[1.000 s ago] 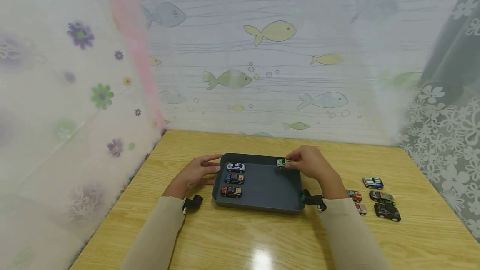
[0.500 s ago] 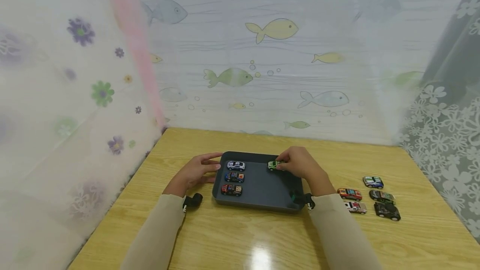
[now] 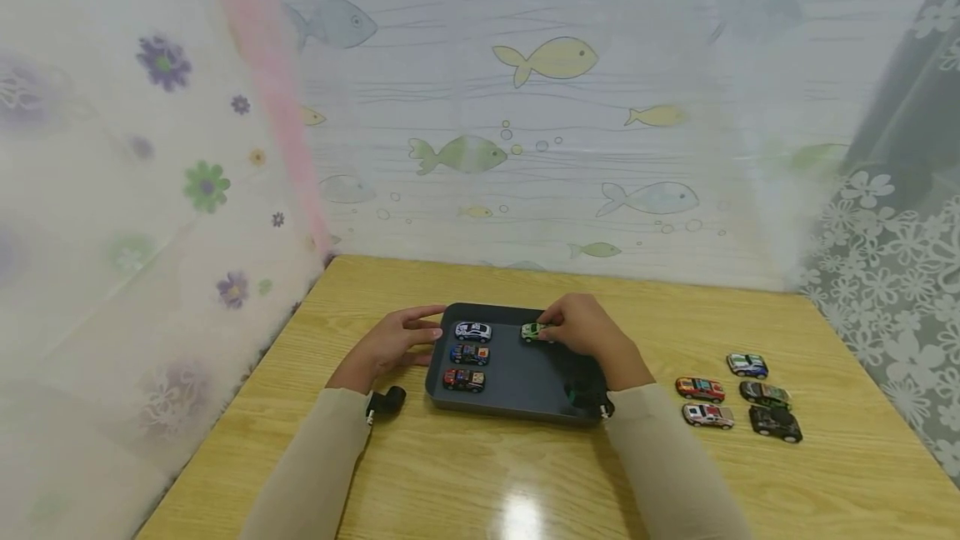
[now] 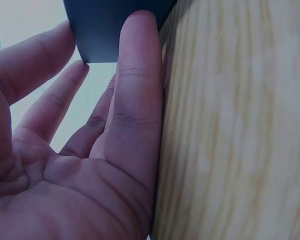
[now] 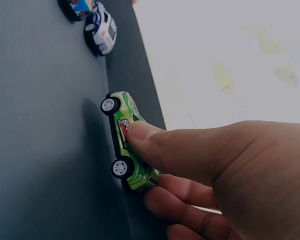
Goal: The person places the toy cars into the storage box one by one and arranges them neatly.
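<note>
In the head view my right hand (image 3: 596, 340) pinches a green toy car (image 3: 531, 332) near the far wall of a dark grey tray (image 3: 517, 394). The right wrist view shows the thumb on the side of the green car (image 5: 122, 140), its wheels turned toward the tray floor; whether they touch it I cannot tell. My left hand (image 3: 386, 346) touches the tray's left side with its fingers extended. Along that side sit a white toy car (image 3: 473, 332), a blue one (image 3: 469, 354) and a red-and-black one (image 3: 463, 380), one behind another.
On the wooden table (image 3: 465, 473), right of the tray, several more toy cars stand in two columns, among them an orange-red car (image 3: 701, 388) and a black car (image 3: 776, 423). A fish-print curtain (image 3: 465, 107) hangs behind the table.
My right hand has moved left along the tray's far side with the green toy car. My left hand stays at the tray's left side.
</note>
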